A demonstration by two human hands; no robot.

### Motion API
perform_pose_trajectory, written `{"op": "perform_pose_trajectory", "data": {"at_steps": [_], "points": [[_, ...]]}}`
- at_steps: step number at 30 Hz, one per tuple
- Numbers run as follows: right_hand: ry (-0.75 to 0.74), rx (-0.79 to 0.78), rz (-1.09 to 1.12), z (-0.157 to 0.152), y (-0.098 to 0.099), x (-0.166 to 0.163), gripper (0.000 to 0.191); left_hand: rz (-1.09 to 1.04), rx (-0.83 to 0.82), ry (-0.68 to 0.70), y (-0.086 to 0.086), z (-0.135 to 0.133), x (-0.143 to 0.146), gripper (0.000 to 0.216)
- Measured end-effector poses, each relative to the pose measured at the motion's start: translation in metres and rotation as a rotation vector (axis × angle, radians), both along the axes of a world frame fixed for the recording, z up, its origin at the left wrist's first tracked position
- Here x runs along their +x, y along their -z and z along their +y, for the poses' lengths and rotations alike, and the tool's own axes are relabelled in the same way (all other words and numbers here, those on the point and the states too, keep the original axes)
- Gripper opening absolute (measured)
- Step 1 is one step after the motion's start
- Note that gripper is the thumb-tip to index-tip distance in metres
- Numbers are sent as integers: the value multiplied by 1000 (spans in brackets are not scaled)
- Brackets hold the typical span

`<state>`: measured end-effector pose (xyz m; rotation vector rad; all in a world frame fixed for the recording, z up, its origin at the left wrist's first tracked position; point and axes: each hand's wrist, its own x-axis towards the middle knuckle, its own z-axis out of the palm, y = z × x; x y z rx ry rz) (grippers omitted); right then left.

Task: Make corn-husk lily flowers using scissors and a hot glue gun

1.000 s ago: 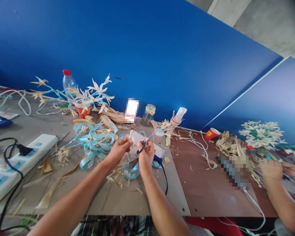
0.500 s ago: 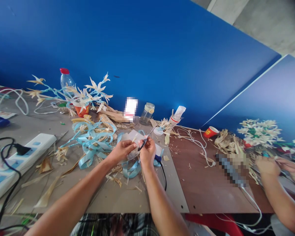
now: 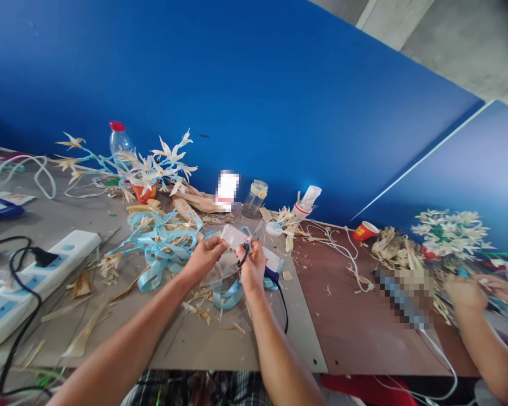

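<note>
My right hand [image 3: 253, 268] is closed on a pair of scissors [image 3: 244, 254] with dark handles, the blades pointing up and away to the right. Just left of it, my left hand [image 3: 206, 256] pinches with thumb and fingers; whatever is between the fingertips is too small to make out. White sheets [image 3: 232, 234] lie behind and under both hands. Light blue ribbon [image 3: 152, 276] is heaped in loose loops left of my left hand, and more ribbon [image 3: 226, 296] curls below the hands. A blue tool [image 3: 271, 274] with a black cord lies beside my right wrist.
A power strip [image 3: 68, 254] stands at left. Behind are husk flowers [image 3: 169, 155] in a red cup [image 3: 144, 193], a glass jar [image 3: 254, 198] and another red cup [image 3: 365, 230]. At right, a co-worker's hands [image 3: 465, 290] work near white flowers [image 3: 451, 228]. Husk scraps litter the table.
My left hand has drawn slightly left, away from the scissors, widening the gap between my hands. My right hand still holds the scissors. The whole view has shifted a little.
</note>
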<state>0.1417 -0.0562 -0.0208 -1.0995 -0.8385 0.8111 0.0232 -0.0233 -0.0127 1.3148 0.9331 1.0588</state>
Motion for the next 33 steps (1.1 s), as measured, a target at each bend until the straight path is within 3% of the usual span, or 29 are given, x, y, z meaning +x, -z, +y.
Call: {"op": "perform_pose_trajectory", "data": {"at_steps": [5,10,18,33], "points": [[-168,-2,-176,-9,1,-10,33,-60,4,-59,2,6,-6,28],[-224,24,-396,-12,4,-11,26,-150,-60,-66,-1,6,-8,27],[-212,21,-541,-12,10,-10,30,-218,-134,-44,-4,5,-10,23],[-141,17,-596,-8,16,-11,28,-295,-193,-15,-2,5,-9,24]]}}
